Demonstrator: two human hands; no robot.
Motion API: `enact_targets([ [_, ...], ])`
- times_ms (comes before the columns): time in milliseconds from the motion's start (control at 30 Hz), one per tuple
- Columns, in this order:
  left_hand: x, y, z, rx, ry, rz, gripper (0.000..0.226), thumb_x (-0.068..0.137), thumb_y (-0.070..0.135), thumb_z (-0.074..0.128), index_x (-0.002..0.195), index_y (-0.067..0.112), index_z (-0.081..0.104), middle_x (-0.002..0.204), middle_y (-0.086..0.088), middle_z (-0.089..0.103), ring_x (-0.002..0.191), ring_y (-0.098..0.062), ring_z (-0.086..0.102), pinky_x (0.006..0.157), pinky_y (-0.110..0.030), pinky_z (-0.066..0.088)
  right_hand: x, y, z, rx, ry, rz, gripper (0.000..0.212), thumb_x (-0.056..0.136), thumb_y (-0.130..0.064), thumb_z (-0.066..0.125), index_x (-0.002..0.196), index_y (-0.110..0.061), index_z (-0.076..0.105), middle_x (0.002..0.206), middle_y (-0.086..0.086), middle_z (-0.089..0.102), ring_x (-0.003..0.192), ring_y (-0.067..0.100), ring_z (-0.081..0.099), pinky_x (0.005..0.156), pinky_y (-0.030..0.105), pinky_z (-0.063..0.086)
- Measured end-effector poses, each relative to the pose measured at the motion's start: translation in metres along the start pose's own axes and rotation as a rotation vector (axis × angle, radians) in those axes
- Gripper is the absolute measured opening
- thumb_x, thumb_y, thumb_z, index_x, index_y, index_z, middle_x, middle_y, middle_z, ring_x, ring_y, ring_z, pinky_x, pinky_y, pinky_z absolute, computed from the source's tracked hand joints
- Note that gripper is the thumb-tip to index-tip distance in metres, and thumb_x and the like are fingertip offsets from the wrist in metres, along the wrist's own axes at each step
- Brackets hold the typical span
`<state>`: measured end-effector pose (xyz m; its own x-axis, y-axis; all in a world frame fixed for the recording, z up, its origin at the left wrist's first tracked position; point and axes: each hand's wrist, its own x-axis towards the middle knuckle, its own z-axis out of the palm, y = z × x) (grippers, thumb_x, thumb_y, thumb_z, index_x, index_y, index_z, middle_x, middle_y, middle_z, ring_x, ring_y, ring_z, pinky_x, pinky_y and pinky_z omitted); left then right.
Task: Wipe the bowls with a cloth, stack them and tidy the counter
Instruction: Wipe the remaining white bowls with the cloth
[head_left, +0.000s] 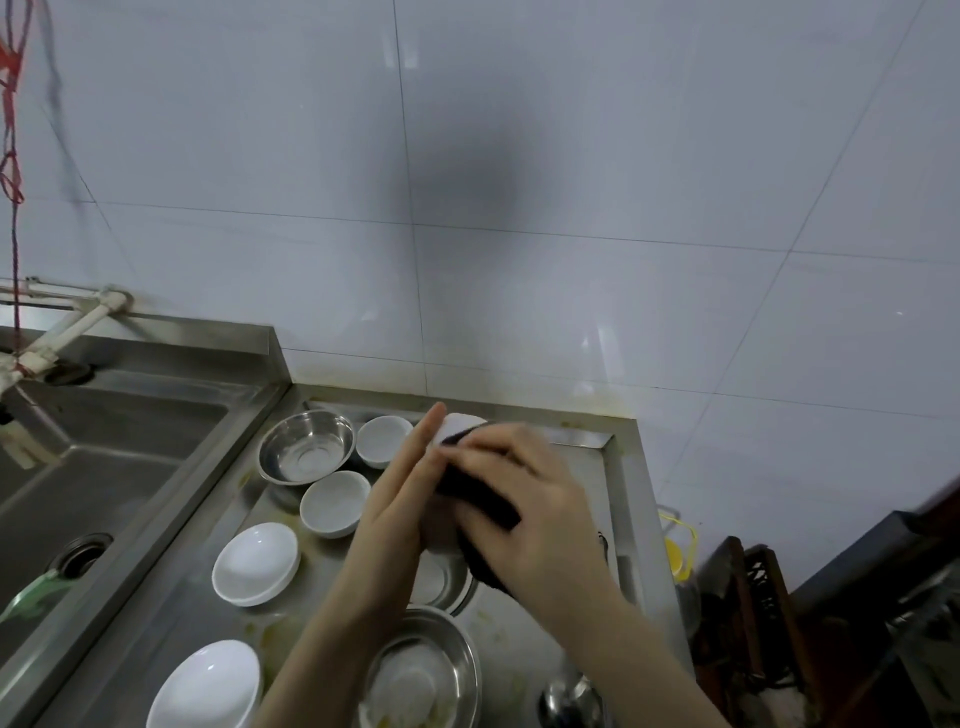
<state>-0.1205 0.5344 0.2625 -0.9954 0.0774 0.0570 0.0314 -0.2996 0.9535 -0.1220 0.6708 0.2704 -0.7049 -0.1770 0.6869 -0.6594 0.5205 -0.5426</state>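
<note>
Steel sink (104, 457), left of frame, drain (80, 556) at lower left. White pipe (72, 327) above it. Red cord (13, 156), upper left. White tiled wall (623, 182). Yellow object (678, 556) and dark wooden item (753, 597), lower right.

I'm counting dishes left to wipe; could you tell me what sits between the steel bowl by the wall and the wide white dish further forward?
In the head view, one small white bowl sits between the steel bowl and the white dish.

head camera looks forward and down, close over the steel counter (631, 499) against a wall.
</note>
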Motion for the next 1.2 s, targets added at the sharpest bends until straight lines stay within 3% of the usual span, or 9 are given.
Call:
enact_targets([
  [167, -0.001, -0.001, 0.001, 0.031, 0.017, -0.029, 0.048, 0.088, 0.029, 0.067, 0.135, 0.032, 0.057, 0.119, 0.011, 0.072, 0.119, -0.009, 0.064, 0.105, -0.034, 0.046, -0.014, -0.008, 0.004, 0.328, 0.158, 0.324, 0.044, 0.071, -0.024, 0.085, 0.11, -0.025, 0.064, 0.104, -0.016, 0.07, 0.101, 0.008, 0.067, 0.085, 0.032, 0.056],
  [300, -0.001, -0.002, -0.006, 0.03, -0.003, -0.015, 0.053, 0.083, 0.018, 0.069, 0.133, 0.031, 0.058, 0.13, 0.003, 0.068, 0.124, -0.013, 0.061, 0.109, -0.037, 0.046, 0.0, -0.005, 0.007, 0.081, 0.209, 0.186, 0.029, 0.072, -0.031, 0.076, 0.1, -0.026, 0.068, 0.101, -0.017, 0.068, 0.096, 0.003, 0.064, 0.082, 0.027, 0.053],
  [467, -0.007, -0.005, -0.013, 0.164, -0.116, 0.035, 0.078, 0.071, 0.001, 0.069, 0.139, 0.031, 0.047, 0.121, 0.009, 0.072, 0.109, -0.018, 0.07, 0.088, -0.029, 0.058, 0.03, 0.018, -0.006, 0.176, 0.126, 0.439, 0.018, 0.083, -0.027, 0.074, 0.098, -0.033, 0.069, 0.096, -0.017, 0.07, 0.094, -0.001, 0.062, 0.082, 0.02, 0.046],
  [667, 0.001, -0.002, -0.027, 0.121, -0.122, -0.01, 0.094, 0.062, -0.009, 0.069, 0.145, 0.028, 0.042, 0.118, 0.0, 0.073, 0.104, -0.021, 0.071, 0.083, -0.04, 0.061, 0.001, 0.001, -0.002, -0.029, -0.114, -0.157, 0.024, 0.091, -0.026, 0.066, 0.114, -0.022, 0.07, 0.12, -0.015, 0.065, 0.105, 0.014, 0.055, 0.094, 0.023, 0.041],
  [733, -0.001, -0.001, -0.029, 0.116, -0.19, -0.016, 0.093, 0.067, -0.014, 0.069, 0.146, 0.026, 0.04, 0.121, -0.003, 0.072, 0.11, -0.023, 0.07, 0.086, -0.036, 0.06, 0.006, 0.007, -0.004, -0.066, -0.1, -0.104, 0.025, 0.094, -0.027, 0.061, 0.118, -0.023, 0.067, 0.12, -0.015, 0.063, 0.106, 0.015, 0.054, 0.094, 0.023, 0.039],
  [833, -0.003, -0.002, -0.034, 0.033, -0.215, -0.032, 0.097, 0.067, -0.016, 0.076, 0.146, 0.029, 0.043, 0.132, -0.008, 0.066, 0.116, -0.03, 0.067, 0.088, -0.035, 0.058, 0.018, 0.025, -0.008, -0.027, -0.058, 0.203, 0.02, 0.097, -0.026, 0.055, 0.114, -0.032, 0.063, 0.108, -0.02, 0.064, 0.103, 0.008, 0.054, 0.09, 0.018, 0.04],
  [967, 0.002, -0.003, -0.045, -0.205, -0.11, -0.049, 0.084, 0.056, 0.004, 0.076, 0.131, 0.039, 0.063, 0.131, -0.007, 0.066, 0.11, -0.031, 0.069, 0.079, -0.036, 0.06, 0.002, 0.043, -0.001, 0.318, -0.008, 0.466, 0.021, 0.099, -0.017, 0.055, 0.111, -0.033, 0.063, 0.107, -0.02, 0.067, 0.105, 0.0, 0.06, 0.088, 0.014, 0.043],
  [1100, 0.008, -0.013, -0.042, -0.413, 0.065, -0.147, 0.064, 0.07, 0.004, 0.065, 0.125, 0.036, 0.065, 0.133, -0.007, 0.065, 0.098, -0.022, 0.073, 0.068, -0.036, 0.062, -0.036, 0.026, 0.019, 0.257, 0.165, 0.368, 0.027, 0.093, -0.013, 0.06, 0.12, -0.018, 0.064, 0.114, -0.016, 0.067, 0.113, 0.004, 0.06, 0.095, 0.016, 0.044],
  [1200, 0.008, -0.013, -0.043, -0.406, 0.038, -0.183, 0.056, 0.073, 0.006, 0.064, 0.122, 0.032, 0.066, 0.129, -0.008, 0.068, 0.098, -0.023, 0.073, 0.069, -0.039, 0.063, -0.036, 0.025, 0.021, 0.192, 0.197, 0.277, 0.028, 0.091, -0.007, 0.062, 0.118, -0.014, 0.067, 0.116, -0.012, 0.068, 0.113, 0.004, 0.061, 0.096, 0.016, 0.044],
])
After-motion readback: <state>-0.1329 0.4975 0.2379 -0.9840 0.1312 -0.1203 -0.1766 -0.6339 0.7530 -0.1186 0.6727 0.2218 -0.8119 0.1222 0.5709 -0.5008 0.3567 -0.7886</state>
